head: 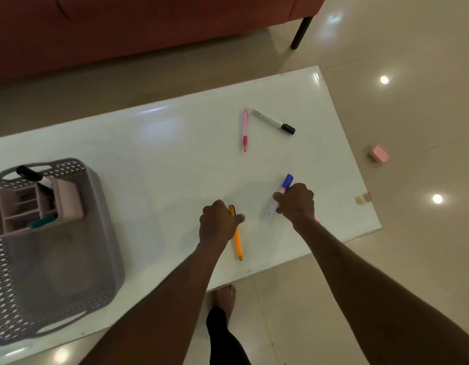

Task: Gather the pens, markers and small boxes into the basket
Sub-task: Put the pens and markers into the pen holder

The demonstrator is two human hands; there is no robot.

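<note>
Basket point(101, 233), grey perforated plastic, sits at the worktop's point(175, 159) left end, near edge w/ handle close to the front rim. Inside it: a pinkish divided organiser box point(67, 198) tipped against the far wall, a black-capped marker point(33, 175) leaning on top, something teal point(43, 222) poking from a compartment. Rest of basket floor is bare.

Your left hand point(218, 222) has its grip clenched on the orange pen point(237, 238), which lies on the worktop pointing toward you; pen tail ends near the front edge. Your right hand point(296, 204) has its grip closed round the blue-capped marker point(283, 191), cap sticking out past the knuckles, barrel low over the surface — can't tell if it's lifted. Something red/white shows just under that wrist, too hidden to name.

Farther out: pink pen point(245, 129) and black-capped white marker point(274, 121), tops nearly touching, forming a V, well apart from both hands.

Wide bare surface btwn hands and basket. Right corner of worktop is just beside your right wrist; tiled floor point(412, 259) beyond, pink box point(379, 153) lying on it.
</note>
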